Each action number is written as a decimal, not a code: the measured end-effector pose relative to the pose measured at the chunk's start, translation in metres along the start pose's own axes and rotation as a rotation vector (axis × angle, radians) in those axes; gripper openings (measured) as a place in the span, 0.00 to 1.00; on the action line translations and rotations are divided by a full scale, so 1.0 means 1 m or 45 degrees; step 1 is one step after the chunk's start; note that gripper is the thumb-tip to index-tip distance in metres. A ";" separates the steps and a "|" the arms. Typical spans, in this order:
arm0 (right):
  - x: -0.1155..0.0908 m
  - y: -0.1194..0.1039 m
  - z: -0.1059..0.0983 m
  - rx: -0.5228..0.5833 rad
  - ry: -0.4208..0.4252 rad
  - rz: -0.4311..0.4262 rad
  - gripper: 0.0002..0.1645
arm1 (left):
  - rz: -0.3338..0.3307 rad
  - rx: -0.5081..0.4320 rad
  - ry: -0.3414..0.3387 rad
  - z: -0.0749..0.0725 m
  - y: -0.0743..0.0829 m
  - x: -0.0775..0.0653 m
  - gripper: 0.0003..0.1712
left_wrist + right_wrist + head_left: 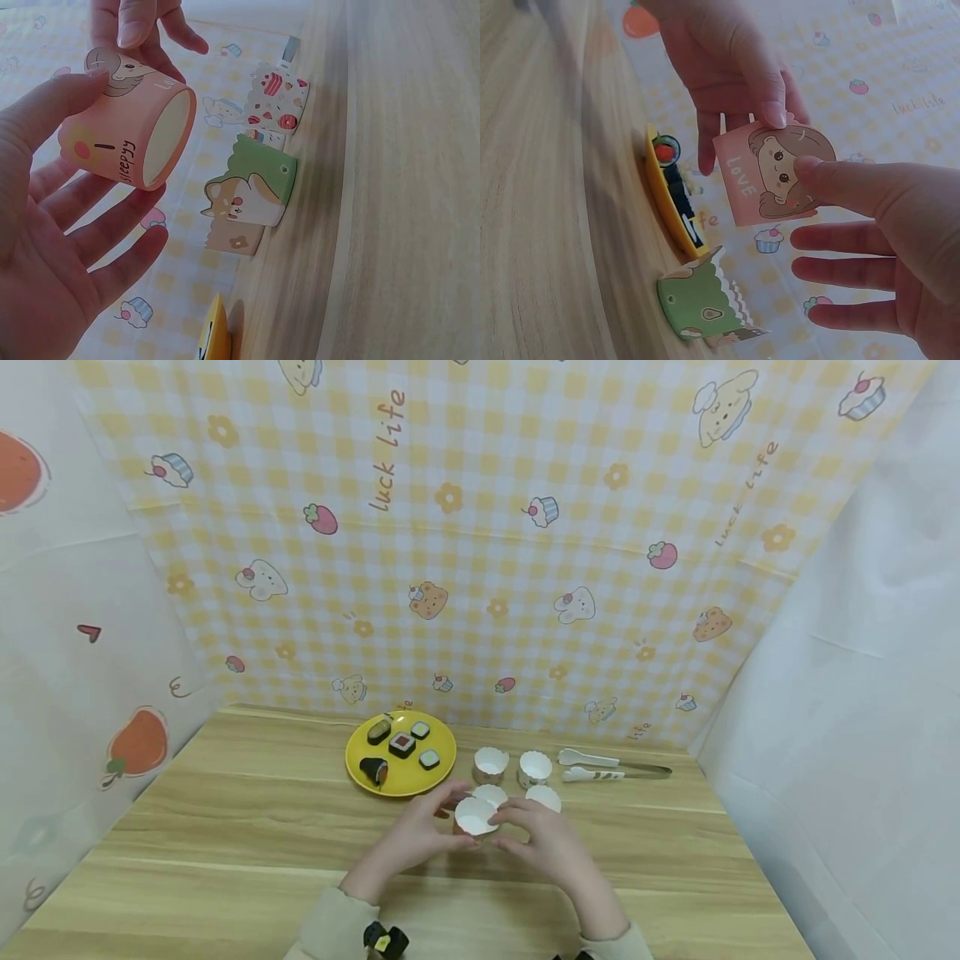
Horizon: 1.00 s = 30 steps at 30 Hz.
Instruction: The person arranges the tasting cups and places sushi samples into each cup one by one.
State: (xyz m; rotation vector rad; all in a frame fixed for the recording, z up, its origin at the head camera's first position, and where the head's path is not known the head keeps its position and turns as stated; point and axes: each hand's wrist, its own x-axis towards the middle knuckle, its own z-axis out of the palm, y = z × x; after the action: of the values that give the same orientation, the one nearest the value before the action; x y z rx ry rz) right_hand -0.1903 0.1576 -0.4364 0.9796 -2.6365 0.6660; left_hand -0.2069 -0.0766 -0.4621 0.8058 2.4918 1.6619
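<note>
Both hands hold a pink paper baking cup (476,817) above the table, near the front of a group of cups. It bears a drawn girl's face and lettering. My left hand (420,831) grips its left side, thumb on the near wall and fingers beneath in the left wrist view. My right hand (543,843) pinches the opposite rim; its thumb lies on the drawn face in the right wrist view, the other fingers extended. Just behind stands a green cup (259,180) with a dog picture, partly hidden from above. A white cup (543,797) stands beyond the right hand's fingers.
Two more cups, a brown one (491,768) and a patterned one (534,768), stand in the back row. Left of them a yellow plate (401,782) carries several sushi pieces. White-ended tongs (592,760) lie right of the cups. A checked cloth (480,560) hangs behind the table.
</note>
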 end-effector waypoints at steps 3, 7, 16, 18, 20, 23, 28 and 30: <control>-0.001 0.000 0.001 -0.001 0.010 -0.004 0.14 | -0.005 -0.001 -0.004 0.000 0.000 -0.001 0.43; -0.001 -0.001 0.001 0.019 0.024 -0.011 0.13 | -0.010 -0.004 -0.008 0.000 0.000 -0.001 0.42; 0.000 -0.002 0.001 0.006 0.037 -0.019 0.11 | -0.009 0.004 -0.019 0.000 -0.001 0.000 0.40; 0.000 -0.002 0.001 0.005 0.039 -0.022 0.10 | -0.004 0.005 -0.021 0.000 -0.001 0.000 0.41; 0.000 -0.002 0.001 0.005 0.039 -0.023 0.10 | 0.000 0.006 -0.024 -0.001 0.000 0.000 0.41; 0.000 -0.003 0.001 0.001 0.037 -0.025 0.09 | 0.001 0.005 -0.026 -0.001 0.000 0.000 0.41; 0.001 -0.003 0.001 -0.010 0.031 -0.022 0.08 | 0.003 0.008 -0.030 -0.001 0.000 0.000 0.40; 0.001 -0.003 0.001 -0.011 0.029 -0.022 0.08 | 0.004 0.004 -0.032 -0.002 0.000 0.000 0.41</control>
State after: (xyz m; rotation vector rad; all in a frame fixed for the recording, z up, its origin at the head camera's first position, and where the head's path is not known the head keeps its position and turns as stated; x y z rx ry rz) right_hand -0.1892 0.1545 -0.4361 0.9858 -2.6058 0.6577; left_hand -0.2078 -0.0780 -0.4615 0.8260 2.4788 1.6386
